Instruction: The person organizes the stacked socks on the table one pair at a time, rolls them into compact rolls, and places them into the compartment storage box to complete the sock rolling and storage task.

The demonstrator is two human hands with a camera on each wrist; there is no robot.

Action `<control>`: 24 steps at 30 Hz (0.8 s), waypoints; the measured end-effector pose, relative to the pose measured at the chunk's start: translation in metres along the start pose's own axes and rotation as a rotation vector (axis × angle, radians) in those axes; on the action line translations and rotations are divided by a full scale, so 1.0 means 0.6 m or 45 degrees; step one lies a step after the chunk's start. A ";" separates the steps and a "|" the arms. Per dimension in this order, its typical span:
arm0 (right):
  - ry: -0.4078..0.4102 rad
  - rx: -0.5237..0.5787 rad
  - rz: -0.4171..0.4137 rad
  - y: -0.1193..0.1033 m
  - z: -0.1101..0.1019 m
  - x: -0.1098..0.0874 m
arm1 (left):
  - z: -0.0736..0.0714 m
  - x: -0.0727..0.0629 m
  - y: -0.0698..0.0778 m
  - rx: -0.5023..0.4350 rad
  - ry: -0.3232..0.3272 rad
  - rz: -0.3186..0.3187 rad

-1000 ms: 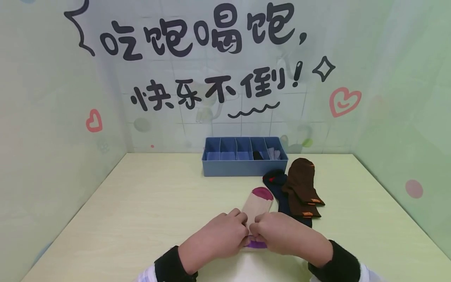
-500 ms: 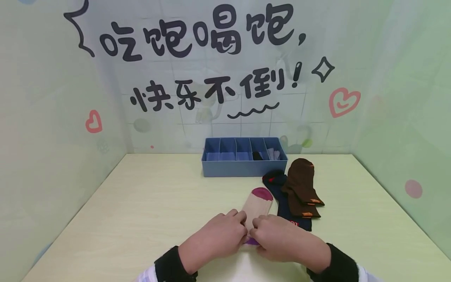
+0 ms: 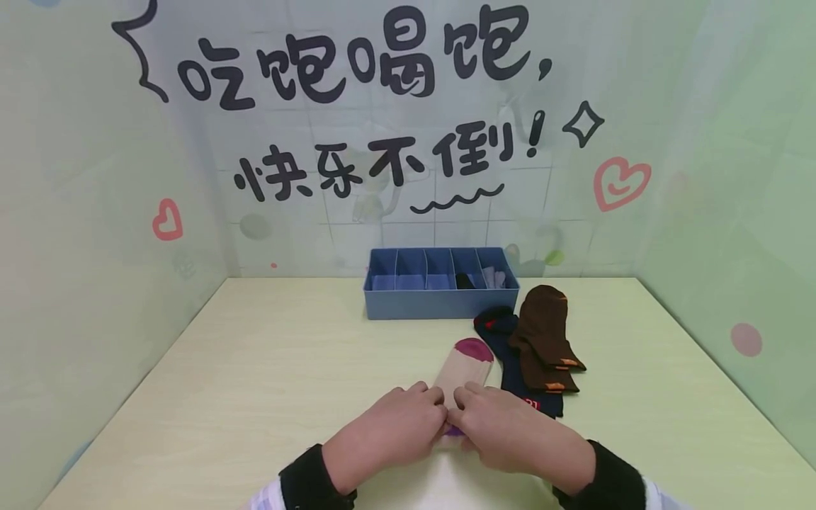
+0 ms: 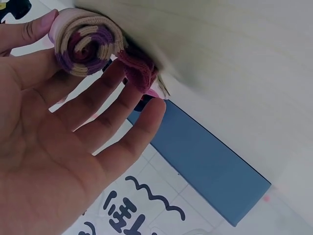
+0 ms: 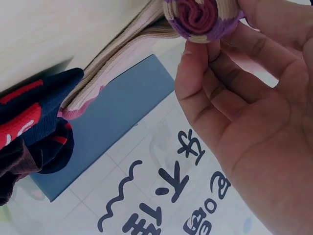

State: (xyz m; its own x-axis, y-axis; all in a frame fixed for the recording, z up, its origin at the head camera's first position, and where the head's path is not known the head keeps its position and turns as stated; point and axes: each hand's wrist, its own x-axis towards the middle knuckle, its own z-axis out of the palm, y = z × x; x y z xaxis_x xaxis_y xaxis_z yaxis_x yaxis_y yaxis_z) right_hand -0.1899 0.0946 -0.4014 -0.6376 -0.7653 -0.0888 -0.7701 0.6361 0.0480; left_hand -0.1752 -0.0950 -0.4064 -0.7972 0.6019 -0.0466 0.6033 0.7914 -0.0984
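A pale pink sock pair [image 3: 464, 372] with a magenta toe lies on the table, its near end rolled up. My left hand [image 3: 398, 425] and right hand [image 3: 510, 428] grip the two ends of that roll. In the left wrist view, the beige-and-purple sock roll [image 4: 85, 49] sits between the thumb and forefinger of my left hand [image 4: 58, 142], while the other fingers reach forward. From the right wrist, the roll's spiral end [image 5: 198, 19] shows between the thumb and fingertips of my right hand [image 5: 254, 112]; layered flat fabric [image 5: 129, 46] trails from it.
Brown socks [image 3: 545, 333] lie over navy socks [image 3: 510, 354] just right of the pink pair. Behind stands a blue divided box [image 3: 440, 304], with a dark item [image 3: 464, 281] and a greyish-lilac one [image 3: 494, 278] in its right compartments. A printed backdrop [image 3: 382, 234] closes the rear.
The purple band at the near end shows less and sits slightly farther forward as the roll turns toward the toe. My right hand has shifted slightly; the left stays nearly in place.
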 end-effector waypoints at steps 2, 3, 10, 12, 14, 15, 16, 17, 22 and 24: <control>0.022 -0.019 -0.015 0.000 0.001 0.000 | 0.000 0.001 0.000 -0.002 0.013 -0.011; 0.028 -0.024 -0.019 0.000 0.001 0.001 | 0.000 0.002 0.000 0.004 0.020 -0.015; 0.020 -0.031 -0.030 0.001 0.003 0.002 | 0.001 0.005 0.005 0.123 0.043 -0.003; 0.017 -0.031 -0.035 0.002 0.005 0.003 | 0.001 0.004 0.006 0.165 0.044 0.015; 0.003 -0.011 -0.021 0.003 0.005 0.004 | 0.001 0.001 0.006 0.175 0.054 0.026; -0.005 -0.003 -0.015 0.004 0.005 0.004 | 0.001 0.000 0.006 0.170 0.061 0.028; -0.011 0.005 -0.013 0.005 0.004 0.004 | 0.000 -0.002 0.005 0.166 0.069 0.031; -0.019 0.021 -0.008 0.006 0.004 0.004 | 0.001 -0.003 0.005 0.158 0.078 0.037; -0.058 0.184 -0.035 0.011 0.001 0.003 | -0.001 -0.007 0.004 0.079 0.078 0.071; -0.078 0.256 -0.065 0.014 0.001 0.001 | -0.003 -0.006 0.003 0.043 0.052 0.094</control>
State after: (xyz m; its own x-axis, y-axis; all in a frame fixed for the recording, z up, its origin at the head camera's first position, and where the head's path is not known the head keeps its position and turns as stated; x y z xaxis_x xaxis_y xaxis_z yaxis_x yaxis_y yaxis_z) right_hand -0.1968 0.0993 -0.4017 -0.5904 -0.7936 -0.1468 -0.7782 0.6080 -0.1570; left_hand -0.1709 -0.0955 -0.4045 -0.7484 0.6631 -0.0143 0.6590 0.7409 -0.1297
